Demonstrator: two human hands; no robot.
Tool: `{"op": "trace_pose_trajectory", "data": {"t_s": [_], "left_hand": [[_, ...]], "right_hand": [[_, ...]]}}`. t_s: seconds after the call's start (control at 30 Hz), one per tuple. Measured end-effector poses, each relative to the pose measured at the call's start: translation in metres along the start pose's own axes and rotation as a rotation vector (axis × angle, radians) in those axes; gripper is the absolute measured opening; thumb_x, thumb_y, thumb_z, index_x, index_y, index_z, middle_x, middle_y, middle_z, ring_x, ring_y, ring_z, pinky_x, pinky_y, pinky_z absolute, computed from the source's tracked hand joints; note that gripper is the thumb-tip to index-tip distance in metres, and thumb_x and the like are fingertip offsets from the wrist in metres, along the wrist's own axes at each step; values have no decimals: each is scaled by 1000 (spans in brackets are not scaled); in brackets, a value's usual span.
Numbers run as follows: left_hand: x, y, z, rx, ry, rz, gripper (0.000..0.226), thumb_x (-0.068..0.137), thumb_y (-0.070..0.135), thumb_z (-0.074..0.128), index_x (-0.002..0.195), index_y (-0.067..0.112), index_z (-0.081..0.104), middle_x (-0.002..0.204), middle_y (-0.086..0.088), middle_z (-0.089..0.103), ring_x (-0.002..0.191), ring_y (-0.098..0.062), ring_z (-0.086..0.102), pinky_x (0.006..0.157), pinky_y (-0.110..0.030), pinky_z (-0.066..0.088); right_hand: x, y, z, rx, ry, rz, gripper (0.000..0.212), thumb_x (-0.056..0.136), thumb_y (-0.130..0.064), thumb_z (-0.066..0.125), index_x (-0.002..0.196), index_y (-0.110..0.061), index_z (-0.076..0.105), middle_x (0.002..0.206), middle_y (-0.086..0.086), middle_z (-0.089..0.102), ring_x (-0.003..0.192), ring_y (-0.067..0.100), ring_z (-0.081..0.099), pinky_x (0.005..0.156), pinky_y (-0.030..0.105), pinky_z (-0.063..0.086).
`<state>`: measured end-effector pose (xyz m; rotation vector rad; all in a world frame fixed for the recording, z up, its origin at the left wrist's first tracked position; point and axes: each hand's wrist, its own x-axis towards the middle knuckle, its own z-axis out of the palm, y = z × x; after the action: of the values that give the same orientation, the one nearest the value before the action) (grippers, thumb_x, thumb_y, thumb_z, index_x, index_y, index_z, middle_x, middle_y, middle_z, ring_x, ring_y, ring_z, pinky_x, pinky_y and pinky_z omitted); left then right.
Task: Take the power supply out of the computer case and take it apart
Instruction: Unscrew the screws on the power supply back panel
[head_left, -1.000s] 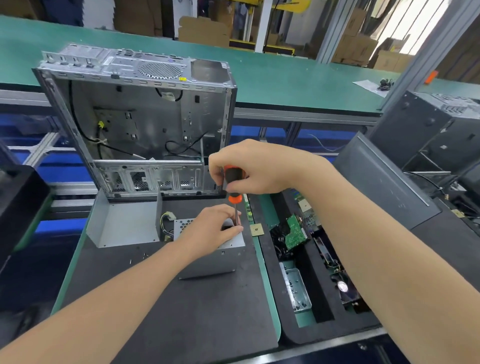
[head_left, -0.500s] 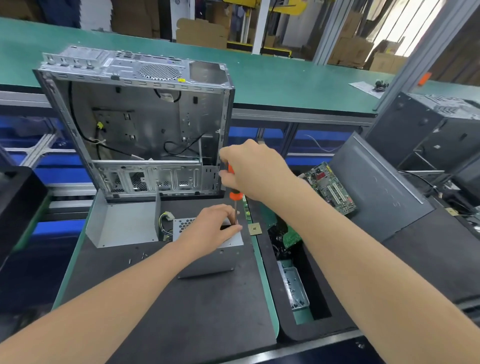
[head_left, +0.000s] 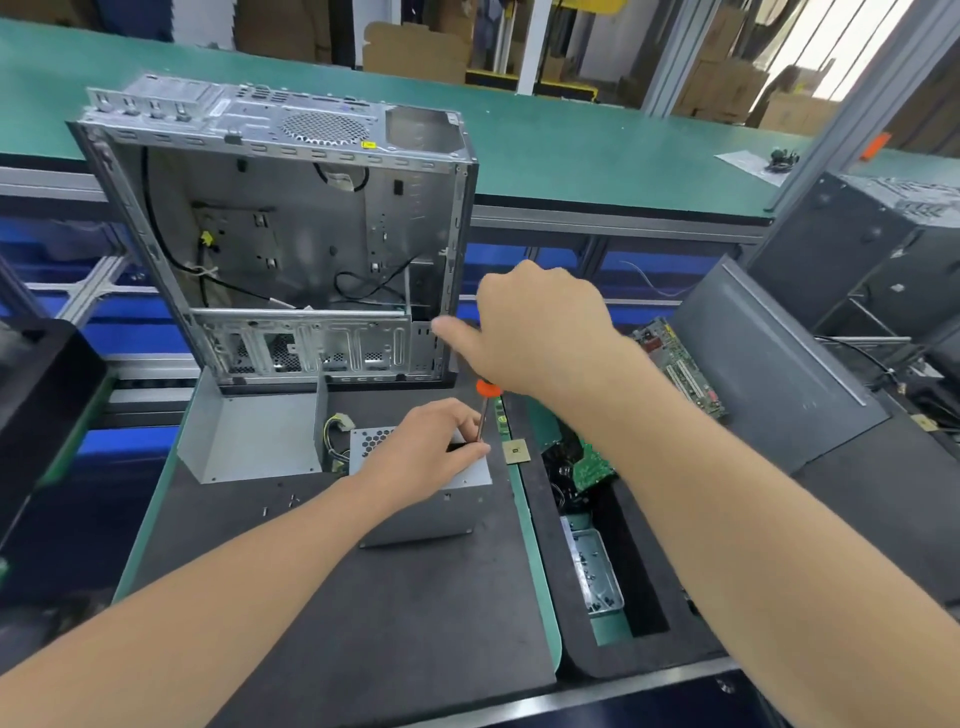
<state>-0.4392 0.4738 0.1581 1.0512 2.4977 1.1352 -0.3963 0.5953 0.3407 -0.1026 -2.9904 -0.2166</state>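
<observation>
Right hand (head_left: 535, 332), grasping the screwdriver (head_left: 487, 388), has rotated above the power supply (head_left: 428, 506); left hand (head_left: 431, 447) grips its top. Unscrewing appears under way.

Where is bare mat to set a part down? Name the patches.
Free: the black mat between the power supply and its near edge. Crowded: loose screws left of the supply, metal cover and case behind, bin of boards to the right.
</observation>
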Motion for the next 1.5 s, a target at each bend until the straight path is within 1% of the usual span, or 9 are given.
{"op": "trace_pose_trajectory", "data": {"t_s": [0.1, 0.23, 0.43, 0.57, 0.87, 1.1, 1.27, 1.4, 1.5], "left_hand": [[0, 0, 1, 17, 13, -12, 31, 95, 32, 72, 71, 31, 53, 102, 19, 61, 104, -3, 58, 100, -39, 51], [1, -4, 2, 6, 1, 4, 28, 96, 34, 71, 73, 28, 57, 109, 15, 66, 121, -2, 60, 104, -37, 50], [-1, -7, 0, 16, -11, 57, 12, 96, 36, 71, 87, 33, 65, 111, 14, 68, 121, -4, 61, 104, -35, 49], [0, -5, 0, 8, -10, 50, 22, 96, 32, 74, 78, 37, 61, 110, 13, 71, 121, -6, 61, 104, -36, 48], [1, 0, 1, 35, 0, 15, 21, 94, 31, 75, 77, 28, 63, 101, 16, 65, 111, -7, 60, 102, -34, 48], [1, -7, 2, 30, -6, 59, 19, 95, 36, 72, 79, 31, 63, 102, 14, 71, 118, -8, 63, 102, -39, 50], [-1, -7, 0, 16, 1, 59, 19, 96, 39, 71, 79, 42, 62, 103, 19, 73, 120, -7, 63, 102, -40, 50], [0, -5, 2, 20, 13, 6, 20, 94, 36, 73, 76, 29, 67, 102, 16, 76, 115, -10, 64, 99, -41, 50], [1, -3, 3, -26, 3, -20, 24, 94, 33, 74, 72, 26, 67, 97, 15, 75, 112, -9, 67, 96, -38, 52]], "right_hand": [[-3, -13, 9, -30, 93, 97, 56, 102, -54, 50, 68, -17, 25, 66, 2, 38, 51, 21, 32, 46, 29, 22], [8, -6, 17, 10, 115, 3, 43, 98, -28, 60, 69, -16, 30, 66, 1, 42, 54, 24, 44, 47, 27, 23], [11, 23, 0, 373, -204, -414, 5, 92, -20, 66, 91, -21, 62, 79, -9, 65, 73, 11, 59, 63, 34, 50], [11, 33, -12, 402, -290, -521, 17, 84, -12, 65, 96, -24, 63, 89, -11, 65, 79, 7, 58, 67, 27, 48], [-9, -8, 7, -35, 52, 115, 57, 102, -62, 44, 71, -16, 31, 68, 2, 34, 51, 21, 32, 46, 28, 21], [3, 15, -6, 294, -188, -288, 7, 96, -26, 62, 90, -24, 60, 83, -6, 59, 78, 19, 61, 64, 32, 49], [3, 22, -15, 342, -310, -421, 14, 78, -12, 73, 85, -24, 72, 91, -9, 68, 84, 7, 62, 66, 24, 50], [0, 20, -18, 282, -275, -388, 17, 85, -22, 67, 101, -23, 61, 83, -11, 61, 77, 8, 57, 57, 29, 40], [-6, 10, -13, -43, -77, -197, 39, 91, -61, 56, 93, -22, 55, 74, -6, 46, 66, 20, 50, 51, 28, 27]]}}
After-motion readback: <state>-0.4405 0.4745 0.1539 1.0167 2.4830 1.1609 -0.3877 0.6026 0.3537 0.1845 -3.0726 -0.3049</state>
